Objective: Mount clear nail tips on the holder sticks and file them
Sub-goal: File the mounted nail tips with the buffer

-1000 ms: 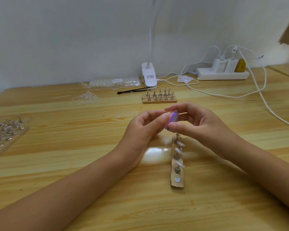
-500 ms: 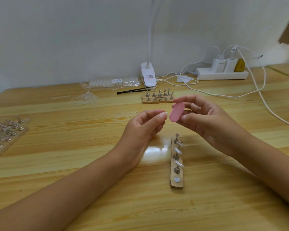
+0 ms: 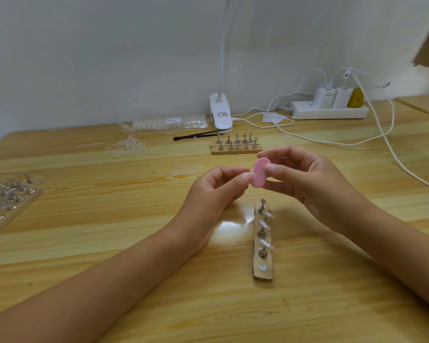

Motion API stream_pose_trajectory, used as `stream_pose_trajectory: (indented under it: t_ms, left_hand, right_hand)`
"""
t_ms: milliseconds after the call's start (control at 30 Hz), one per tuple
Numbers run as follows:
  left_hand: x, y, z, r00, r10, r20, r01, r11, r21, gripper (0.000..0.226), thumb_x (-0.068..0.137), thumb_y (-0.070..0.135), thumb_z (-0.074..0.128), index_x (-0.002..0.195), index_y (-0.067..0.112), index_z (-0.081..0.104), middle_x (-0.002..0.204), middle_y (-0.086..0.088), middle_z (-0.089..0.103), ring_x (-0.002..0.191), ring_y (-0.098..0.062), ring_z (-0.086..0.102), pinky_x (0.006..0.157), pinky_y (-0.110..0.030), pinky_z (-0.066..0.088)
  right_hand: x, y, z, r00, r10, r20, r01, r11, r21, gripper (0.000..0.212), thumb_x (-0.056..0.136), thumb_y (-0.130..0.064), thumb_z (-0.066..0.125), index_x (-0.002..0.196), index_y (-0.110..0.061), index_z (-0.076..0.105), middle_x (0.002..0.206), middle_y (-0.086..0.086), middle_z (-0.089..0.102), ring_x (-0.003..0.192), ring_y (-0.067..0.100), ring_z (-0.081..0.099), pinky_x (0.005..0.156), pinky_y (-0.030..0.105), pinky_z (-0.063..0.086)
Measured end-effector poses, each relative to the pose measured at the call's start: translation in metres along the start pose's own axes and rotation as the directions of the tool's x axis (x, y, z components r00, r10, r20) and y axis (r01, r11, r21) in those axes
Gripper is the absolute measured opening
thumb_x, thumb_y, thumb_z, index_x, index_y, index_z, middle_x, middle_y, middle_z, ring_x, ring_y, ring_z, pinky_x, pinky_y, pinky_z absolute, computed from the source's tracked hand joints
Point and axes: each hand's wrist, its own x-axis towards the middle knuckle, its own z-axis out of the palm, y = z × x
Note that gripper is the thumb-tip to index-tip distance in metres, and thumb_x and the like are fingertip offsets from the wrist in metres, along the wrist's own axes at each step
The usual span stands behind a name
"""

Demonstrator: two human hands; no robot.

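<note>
My right hand (image 3: 307, 184) pinches a small pink oval nail file (image 3: 259, 174) between thumb and fingers, held above the table. My left hand (image 3: 213, 194) is curled beside it, its thumb tip touching the file's left edge; whatever its fingers may hold is hidden. Just below the hands lies a narrow wooden strip (image 3: 263, 274) with metal holder sticks, three of them carrying clear nail tips (image 3: 265, 225). The strip's nearest magnet spot is bare.
A second wooden strip with bare holder sticks (image 3: 235, 149) stands behind the hands, beside a black brush (image 3: 196, 135). Loose clear tips (image 3: 126, 147) and a bag of tips (image 3: 169, 121) lie back left. A board of sticks (image 3: 8, 194) sits far left. Clip lamp (image 3: 220, 115), power strip (image 3: 330, 112) and cables occupy the back right.
The right hand turned the file from edge-on to flat face showing and drew it slightly right. The left thumb, pressed to the file a second ago, parted from it and now touches its edge.
</note>
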Motion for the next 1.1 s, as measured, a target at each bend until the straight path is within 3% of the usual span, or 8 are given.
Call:
stream_pose_trajectory:
  t_ms: [133,267,400,533,633,767,867,1100]
  left_hand:
    - [0.0003,0.0001,0.0004,1.0,0.014,0.005,-0.014,1.0,0.002,0.031,0.074,0.029,0.076,0.1,0.014,0.073,0.108,-0.008,0.074,0.104,-0.017,0.066,0.102,-0.034,0.05]
    - [0.001,-0.0004,-0.0002,1.0,0.006,0.003,-0.006,1.0,0.015,0.028,0.073,0.03,0.076,0.098,0.017,0.074,0.103,-0.006,0.074,0.1,-0.016,0.064,0.1,-0.033,0.05]
    - [0.001,-0.0016,-0.0005,1.0,0.015,0.017,-0.015,1.0,0.021,0.023,0.073,0.03,0.076,0.094,0.019,0.076,0.101,-0.006,0.075,0.099,-0.018,0.065,0.098,-0.033,0.051]
    - [0.0013,-0.0019,-0.0005,1.0,0.017,0.012,-0.018,0.999,0.045,0.025,0.073,0.031,0.077,0.095,0.019,0.076,0.104,-0.008,0.074,0.101,-0.018,0.064,0.101,-0.036,0.05]
    - [0.0012,-0.0026,-0.0001,0.999,0.035,0.027,-0.036,0.998,0.044,0.021,0.074,0.029,0.076,0.093,0.019,0.076,0.1,-0.006,0.075,0.1,-0.017,0.067,0.099,-0.033,0.051]
    - [0.0016,-0.0022,-0.0008,0.999,0.034,0.029,-0.036,0.998,0.042,0.033,0.069,0.036,0.081,0.096,0.019,0.077,0.106,-0.01,0.074,0.105,-0.021,0.066,0.102,-0.035,0.05]
    - [0.0017,-0.0037,-0.0013,0.998,0.047,0.039,-0.048,0.998,0.044,0.035,0.066,0.041,0.08,0.095,0.021,0.078,0.105,-0.007,0.075,0.106,-0.022,0.067,0.1,-0.034,0.05]
    - [0.0026,-0.0044,-0.0026,0.998,0.047,0.038,-0.05,0.996,0.071,0.034,0.072,0.036,0.08,0.101,0.018,0.075,0.11,-0.009,0.074,0.113,-0.025,0.066,0.103,-0.036,0.049]
  right_hand:
    - [-0.0013,-0.0018,-0.0018,0.994,0.051,0.096,-0.04,0.993,-0.113,0.026,0.073,-0.027,0.076,0.097,-0.017,0.074,0.098,0.007,0.074,0.093,0.022,0.073,0.078,0.026,0.058]
    - [-0.0012,-0.0005,0.0005,0.999,-0.035,0.006,0.036,0.996,-0.081,0.026,0.076,-0.023,0.074,0.099,-0.012,0.072,0.093,0.006,0.075,0.089,0.019,0.073,0.076,0.023,0.058]
    - [-0.0021,-0.0043,-0.0011,0.995,0.029,0.094,-0.015,0.989,-0.149,0.031,0.076,-0.024,0.074,0.103,-0.009,0.072,0.096,0.008,0.075,0.091,0.02,0.073,0.076,0.023,0.057]
    - [-0.0007,-0.0032,-0.0008,1.0,-0.022,0.006,0.023,0.995,-0.101,0.029,0.075,-0.023,0.074,0.101,-0.009,0.071,0.092,0.006,0.075,0.088,0.019,0.073,0.076,0.024,0.057]
    - [-0.0011,-0.0067,-0.0025,0.993,0.045,0.105,-0.027,0.986,-0.166,0.028,0.076,-0.025,0.074,0.099,-0.011,0.072,0.095,0.007,0.075,0.089,0.02,0.073,0.075,0.023,0.057]
    - [-0.0003,-0.0034,-0.0019,1.0,-0.002,0.019,0.004,0.993,-0.115,0.03,0.076,-0.022,0.073,0.101,-0.006,0.07,0.093,0.007,0.075,0.087,0.019,0.073,0.074,0.023,0.057]
    - [-0.0004,-0.0078,-0.0027,0.992,0.067,0.106,-0.048,0.983,-0.177,0.033,0.075,-0.025,0.074,0.102,-0.007,0.07,0.094,0.009,0.075,0.087,0.019,0.073,0.073,0.022,0.057]
    - [-0.0002,-0.0091,-0.0052,0.992,0.074,0.107,-0.054,0.982,-0.182,0.035,0.075,-0.028,0.074,0.101,-0.007,0.068,0.091,0.006,0.075,0.085,0.018,0.073,0.073,0.021,0.056]
